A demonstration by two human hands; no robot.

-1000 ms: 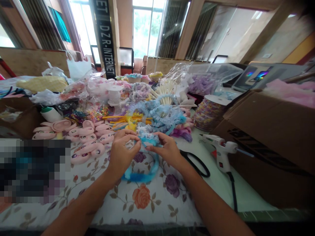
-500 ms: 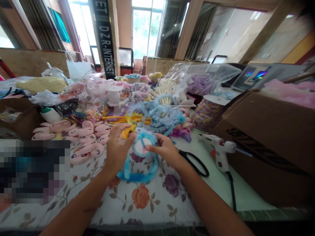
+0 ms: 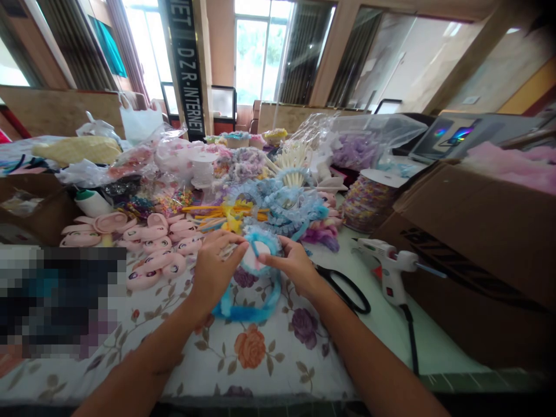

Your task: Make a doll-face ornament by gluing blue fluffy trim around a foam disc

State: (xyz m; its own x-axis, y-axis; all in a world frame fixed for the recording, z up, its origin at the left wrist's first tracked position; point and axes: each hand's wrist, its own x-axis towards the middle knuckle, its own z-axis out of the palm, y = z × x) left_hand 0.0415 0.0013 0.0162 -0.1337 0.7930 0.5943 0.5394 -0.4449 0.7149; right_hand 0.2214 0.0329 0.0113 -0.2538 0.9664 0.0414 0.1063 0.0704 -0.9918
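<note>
Blue-trimmed disc point(image 3: 251, 260) in hands point(image 3: 216, 263) point(image 3: 299, 265), fluff-topped box point(image 3: 469, 243)

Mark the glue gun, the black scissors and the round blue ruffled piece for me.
Blue ruffled piece point(image 3: 252, 261), head view: the pale disc at its middle.
Glue gun point(image 3: 394, 281), head view: its white grip.
Black scissors point(image 3: 366, 305), head view: the handle loop's right end.
</note>
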